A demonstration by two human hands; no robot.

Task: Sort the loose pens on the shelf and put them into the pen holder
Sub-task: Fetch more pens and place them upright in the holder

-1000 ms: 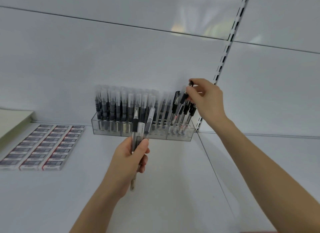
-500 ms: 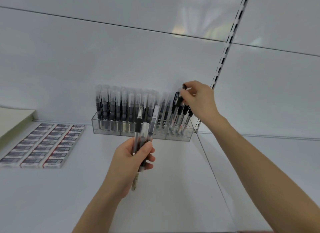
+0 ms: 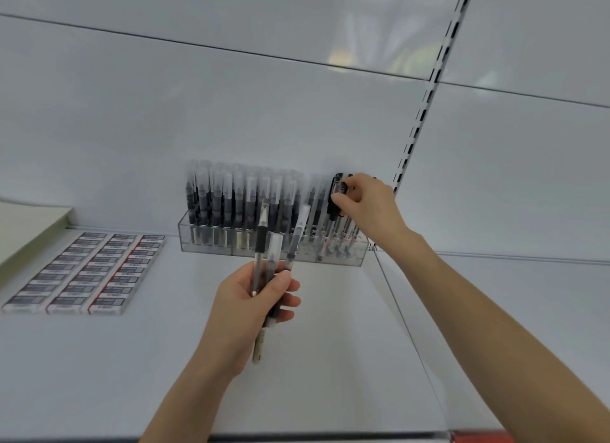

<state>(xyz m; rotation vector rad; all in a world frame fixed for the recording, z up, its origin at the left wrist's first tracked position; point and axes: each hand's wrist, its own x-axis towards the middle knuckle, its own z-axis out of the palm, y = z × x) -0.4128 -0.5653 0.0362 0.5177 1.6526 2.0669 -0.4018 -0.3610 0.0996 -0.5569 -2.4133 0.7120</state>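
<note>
On shelf point(image 3: 99, 360): pen holder point(image 3: 211, 246) packed with upright pens point(image 3: 238, 195).

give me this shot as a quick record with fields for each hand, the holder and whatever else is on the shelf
left hand: grips a bunch of pens, upright, in front of the pen holder
right hand: pinches a black-capped pen at the holder's right end
pen holder: clear, at the back of the shelf, packed with upright pens
shelf: white; rows of small packs lie at left
task state: bunch not yet in the holder
</note>
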